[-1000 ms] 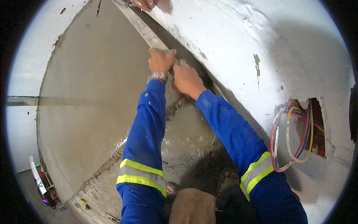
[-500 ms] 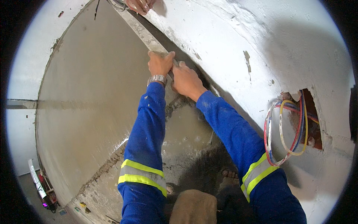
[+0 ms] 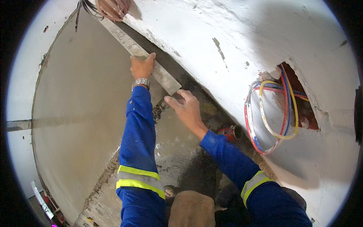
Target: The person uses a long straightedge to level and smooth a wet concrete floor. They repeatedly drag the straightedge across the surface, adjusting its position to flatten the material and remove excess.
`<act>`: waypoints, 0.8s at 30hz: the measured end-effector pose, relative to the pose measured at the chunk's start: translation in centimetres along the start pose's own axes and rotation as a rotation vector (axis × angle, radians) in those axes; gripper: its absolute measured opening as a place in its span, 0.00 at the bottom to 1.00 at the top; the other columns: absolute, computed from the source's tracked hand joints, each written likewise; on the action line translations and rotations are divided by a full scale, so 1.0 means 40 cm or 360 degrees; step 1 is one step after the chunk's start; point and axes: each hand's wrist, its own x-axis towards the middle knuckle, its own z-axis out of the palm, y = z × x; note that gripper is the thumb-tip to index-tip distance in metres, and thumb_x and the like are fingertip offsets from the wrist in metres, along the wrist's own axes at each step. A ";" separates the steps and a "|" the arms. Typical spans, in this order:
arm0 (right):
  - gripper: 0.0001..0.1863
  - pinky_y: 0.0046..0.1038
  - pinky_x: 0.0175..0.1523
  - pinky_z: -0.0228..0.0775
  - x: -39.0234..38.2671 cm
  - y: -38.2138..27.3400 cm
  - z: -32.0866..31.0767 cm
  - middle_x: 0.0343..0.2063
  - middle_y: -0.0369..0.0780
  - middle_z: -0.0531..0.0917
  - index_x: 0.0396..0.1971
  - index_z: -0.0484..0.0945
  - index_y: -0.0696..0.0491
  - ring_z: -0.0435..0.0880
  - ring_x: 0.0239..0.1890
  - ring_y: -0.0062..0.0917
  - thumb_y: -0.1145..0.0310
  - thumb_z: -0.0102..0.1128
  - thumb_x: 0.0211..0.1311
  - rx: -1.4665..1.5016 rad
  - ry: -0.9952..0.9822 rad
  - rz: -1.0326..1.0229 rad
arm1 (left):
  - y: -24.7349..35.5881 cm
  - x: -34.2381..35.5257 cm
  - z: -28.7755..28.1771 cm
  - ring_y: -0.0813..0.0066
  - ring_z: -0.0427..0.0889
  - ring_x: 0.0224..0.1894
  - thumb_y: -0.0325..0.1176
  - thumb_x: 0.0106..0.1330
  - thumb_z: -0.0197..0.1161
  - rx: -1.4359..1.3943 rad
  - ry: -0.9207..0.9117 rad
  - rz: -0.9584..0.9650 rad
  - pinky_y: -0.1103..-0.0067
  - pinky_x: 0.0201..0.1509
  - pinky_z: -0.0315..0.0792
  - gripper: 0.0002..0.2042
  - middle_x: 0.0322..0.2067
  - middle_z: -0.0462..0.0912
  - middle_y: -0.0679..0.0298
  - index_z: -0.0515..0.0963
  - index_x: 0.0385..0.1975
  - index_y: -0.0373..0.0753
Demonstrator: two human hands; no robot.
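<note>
While my right hand (image 3: 188, 107) lay loose with its fingers touching the low end of the long metal straightedge (image 3: 151, 64), my left hand (image 3: 141, 67) gripped it higher up, against the wet grey plaster wall (image 3: 75, 106).

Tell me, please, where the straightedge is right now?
In the head view, the straightedge runs along the corner between grey plaster and white wall, between left hand and right hand.

straightedge (image 3: 145, 56) | long grey metal | slanted against wet plaster wall
</note>
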 end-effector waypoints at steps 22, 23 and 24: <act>0.16 0.28 0.37 0.69 -0.004 0.004 -0.006 0.29 0.46 0.82 0.30 0.81 0.64 0.80 0.29 0.29 0.64 0.66 0.54 0.0542 0.0102 0.0315 | 0.041 -0.042 -0.007 0.39 0.77 0.51 0.52 0.46 0.71 0.0078 -0.0035 -0.0023 0.63 0.57 0.70 0.45 0.46 0.76 0.33 0.61 0.56 0.22; 0.16 0.28 0.37 0.69 -0.006 -0.010 -0.012 0.29 0.46 0.82 0.31 0.81 0.65 0.80 0.29 0.28 0.64 0.66 0.54 0.0587 0.0081 0.0352 | 0.049 -0.048 -0.014 0.39 0.77 0.51 0.52 0.47 0.71 0.0083 -0.0044 -0.0043 0.63 0.57 0.70 0.46 0.46 0.76 0.32 0.60 0.57 0.22; 0.15 0.26 0.38 0.67 -0.005 -0.012 -0.014 0.30 0.42 0.81 0.31 0.81 0.65 0.78 0.31 0.25 0.65 0.65 0.55 0.0528 0.0056 0.0368 | 0.054 -0.053 -0.019 0.38 0.76 0.51 0.52 0.46 0.71 0.0090 -0.0028 -0.0037 0.63 0.57 0.70 0.46 0.46 0.75 0.32 0.60 0.57 0.21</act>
